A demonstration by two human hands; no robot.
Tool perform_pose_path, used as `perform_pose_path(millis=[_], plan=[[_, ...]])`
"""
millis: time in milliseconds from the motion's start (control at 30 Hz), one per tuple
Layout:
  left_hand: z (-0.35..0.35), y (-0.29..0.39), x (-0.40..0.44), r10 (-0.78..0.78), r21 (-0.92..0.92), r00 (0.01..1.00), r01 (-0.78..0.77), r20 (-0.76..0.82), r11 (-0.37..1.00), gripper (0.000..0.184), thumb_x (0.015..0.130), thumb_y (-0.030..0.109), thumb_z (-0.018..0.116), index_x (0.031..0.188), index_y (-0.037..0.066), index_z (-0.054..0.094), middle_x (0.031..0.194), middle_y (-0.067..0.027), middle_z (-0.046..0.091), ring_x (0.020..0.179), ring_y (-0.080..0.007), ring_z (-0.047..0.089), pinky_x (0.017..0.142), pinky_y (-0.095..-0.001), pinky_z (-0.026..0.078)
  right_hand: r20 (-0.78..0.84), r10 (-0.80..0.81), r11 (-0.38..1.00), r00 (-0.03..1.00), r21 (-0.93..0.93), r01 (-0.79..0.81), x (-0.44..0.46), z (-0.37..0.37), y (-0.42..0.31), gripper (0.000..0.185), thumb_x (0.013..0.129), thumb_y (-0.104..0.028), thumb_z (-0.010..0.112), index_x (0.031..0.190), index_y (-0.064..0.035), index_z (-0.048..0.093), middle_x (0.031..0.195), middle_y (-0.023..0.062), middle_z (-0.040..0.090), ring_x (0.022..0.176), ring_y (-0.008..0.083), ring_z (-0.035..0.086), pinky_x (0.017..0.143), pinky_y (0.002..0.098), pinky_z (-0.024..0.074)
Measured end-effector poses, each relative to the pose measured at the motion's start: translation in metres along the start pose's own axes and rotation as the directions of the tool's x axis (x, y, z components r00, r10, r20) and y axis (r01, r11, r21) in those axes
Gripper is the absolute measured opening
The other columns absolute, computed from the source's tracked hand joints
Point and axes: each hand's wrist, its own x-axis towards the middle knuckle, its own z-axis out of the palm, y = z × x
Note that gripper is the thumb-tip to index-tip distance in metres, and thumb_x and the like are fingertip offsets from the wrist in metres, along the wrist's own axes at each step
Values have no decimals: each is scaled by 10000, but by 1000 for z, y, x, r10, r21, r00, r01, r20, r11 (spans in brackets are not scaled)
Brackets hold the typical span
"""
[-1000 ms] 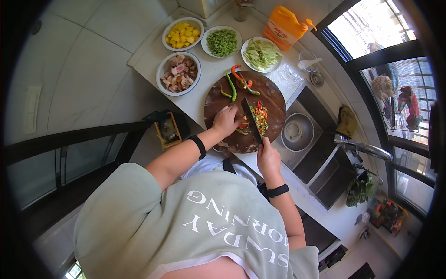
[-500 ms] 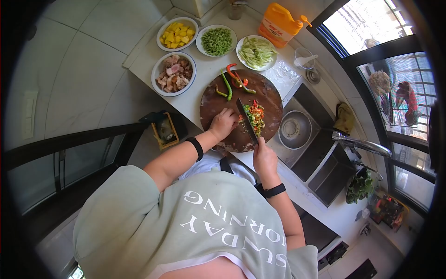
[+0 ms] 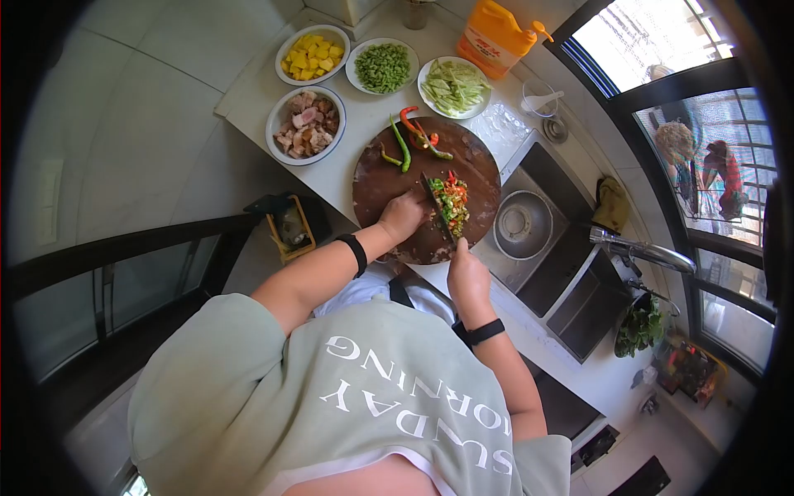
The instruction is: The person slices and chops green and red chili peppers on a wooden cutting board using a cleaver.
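My right hand (image 3: 469, 277) is wrapped around the handle of a kitchen knife (image 3: 437, 200). Its dark blade lies along the left side of a heap of chopped red and green chili peppers (image 3: 452, 201) on the round wooden cutting board (image 3: 485, 161). Close by on the left, my left hand (image 3: 404, 214) has its fingers curled in, the tips at the blade; what they hold, if anything, is hidden. Whole chilies lie at the far part of the board: a green chili (image 3: 400, 145) and a red chili (image 3: 408, 118), with others beside them.
Beyond the board stand a bowl of meat chunks (image 3: 308, 128), a bowl of yellow cubes (image 3: 311, 58), a plate of chopped green pieces (image 3: 382, 68) and a plate of pale green slices (image 3: 453, 88). An orange jug (image 3: 494, 40) is behind. Right lies the sink with a metal basin (image 3: 523, 225).
The knife's handle end has dropped slightly toward me with my right hand. My left hand has shifted a little right, up to the blade. The chopped heap looks more gathered.
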Motion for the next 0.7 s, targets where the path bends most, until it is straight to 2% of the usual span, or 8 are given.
perform_pose_path(millis=[100, 267, 367, 433, 600, 700], plan=[[3, -4, -1, 14, 8, 999, -14, 33, 1000, 116, 680, 116, 744, 762, 111, 663, 846, -58, 615, 841, -264, 610, 731, -373, 544, 14, 19, 1000, 1000, -1, -19, 12, 23, 9, 174, 956, -149, 486, 1083, -30, 474, 779, 268, 657, 749, 464, 642, 669, 561, 493], [7, -11, -2, 14, -21, 999, -13, 34, 1000, 120, 678, 119, 748, 761, 109, 662, 871, -57, 628, 845, -267, 610, 748, -378, 538, -75, -3, 1000, 997, 25, 5, 12, 19, 18, 183, 942, -142, 526, 1076, -27, 476, 755, 263, 651, 734, 460, 638, 654, 561, 489], [5, -11, -13, 6, -66, 1000, -5, 19, 998, 131, 676, 131, 758, 758, 107, 659, 869, -58, 626, 848, -267, 611, 756, -382, 532, -13, 1, 1000, 1000, 6, -1, -2, -5, 0, 186, 935, -144, 535, 1066, -23, 479, 741, 260, 648, 727, 452, 640, 637, 556, 489], [7, -11, -8, 9, -100, 1000, -10, -8, 995, 138, 675, 139, 764, 754, 106, 656, 864, -58, 623, 849, -267, 611, 758, -383, 529, -2, -23, 1000, 1000, 2, 23, 2, 12, 5, 177, 936, -143, 529, 1051, -16, 485, 734, 261, 647, 726, 450, 641, 628, 549, 492], [-3, -7, -6, -11, -83, 997, 17, 78, 996, 180, 665, 152, 788, 780, 110, 655, 877, -62, 608, 877, -271, 606, 768, -383, 523, -63, 12, 999, 998, 48, -9, 15, 27, 8, 160, 942, -155, 524, 1015, -18, 485, 742, 262, 648, 734, 461, 638, 639, 557, 488], [-32, 6, -6, -35, -98, 999, 33, -20, 995, 198, 660, 131, 792, 792, 105, 647, 884, -68, 596, 894, -285, 601, 770, -388, 523, -69, 23, 998, 997, 59, -19, 11, 14, 7, 158, 941, -159, 527, 1016, -27, 488, 740, 258, 649, 727, 462, 636, 638, 561, 487]])
